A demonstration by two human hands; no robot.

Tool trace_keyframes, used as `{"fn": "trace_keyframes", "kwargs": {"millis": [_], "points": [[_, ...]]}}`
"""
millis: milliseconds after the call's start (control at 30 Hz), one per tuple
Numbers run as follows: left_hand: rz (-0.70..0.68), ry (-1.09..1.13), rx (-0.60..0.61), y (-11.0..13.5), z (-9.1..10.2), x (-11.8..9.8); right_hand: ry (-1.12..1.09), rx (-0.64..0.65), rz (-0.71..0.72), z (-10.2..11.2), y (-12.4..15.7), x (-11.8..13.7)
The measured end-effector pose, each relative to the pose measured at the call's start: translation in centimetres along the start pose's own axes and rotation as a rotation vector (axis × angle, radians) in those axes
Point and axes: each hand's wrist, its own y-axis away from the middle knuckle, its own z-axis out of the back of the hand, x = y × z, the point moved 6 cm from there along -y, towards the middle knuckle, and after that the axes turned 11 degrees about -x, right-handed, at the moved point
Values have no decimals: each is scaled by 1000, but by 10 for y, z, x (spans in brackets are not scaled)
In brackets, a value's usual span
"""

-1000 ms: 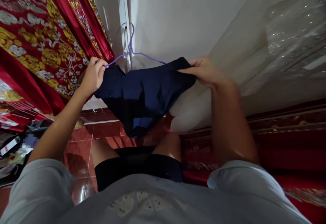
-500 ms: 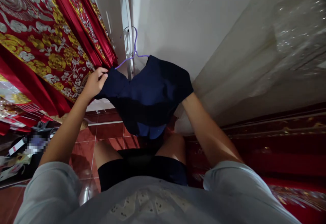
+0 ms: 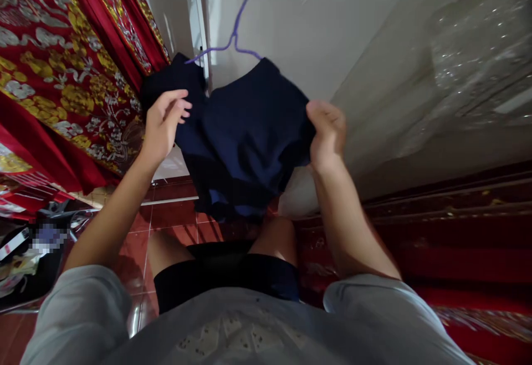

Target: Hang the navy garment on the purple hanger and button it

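A dark navy T-shirt (image 3: 245,127) hangs from a purple hanger (image 3: 236,35) in front of me. Its neckline droops below the hanger's arms, and the lower part falls in folds above my knees. My left hand (image 3: 164,124) is at the shirt's left side, below the shoulder, with its fingers apart and not closed on the cloth. On the other side, my right hand (image 3: 328,132) pinches the sleeve edge between thumb and fingers. Part of the hanger is hidden inside the shirt, and the top of its hook leaves the view.
Red cloth with gold and silver embroidery (image 3: 78,77) hangs at the left. Clear plastic sheeting (image 3: 469,71) covers the right side. A black chair (image 3: 37,276) with small items stands at lower left, on a red tiled floor (image 3: 172,212).
The shirt and hanger have moved nearer to me. My right hand has come out of the sleeve and now grips its edge. My left hand has let go of the left sleeve.
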Motion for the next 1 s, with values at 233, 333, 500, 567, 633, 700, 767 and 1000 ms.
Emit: {"fn": "trace_keyframes", "kwargs": {"millis": [233,333,500,567,633,700,767,1000], "points": [[480,341,442,52,-24,-15,96,969,92,-77,97,10],[639,320,690,91,-13,-24,216,747,163,-69,77,-18],[541,83,763,90,16,-26,297,501,142,-54,47,-73],[428,8,684,69,26,-22,172,555,47,-57,46,-85],[344,-31,548,45,37,-12,48,570,-66,-59,43,-91],[304,-20,368,23,46,2,-14,562,-139,-62,39,-92],[267,7,192,6,53,15,-46,569,-192,-67,35,-90],[-142,-174,-285,20,67,-15,-252,159,-207,-70,-29,-85]]}}
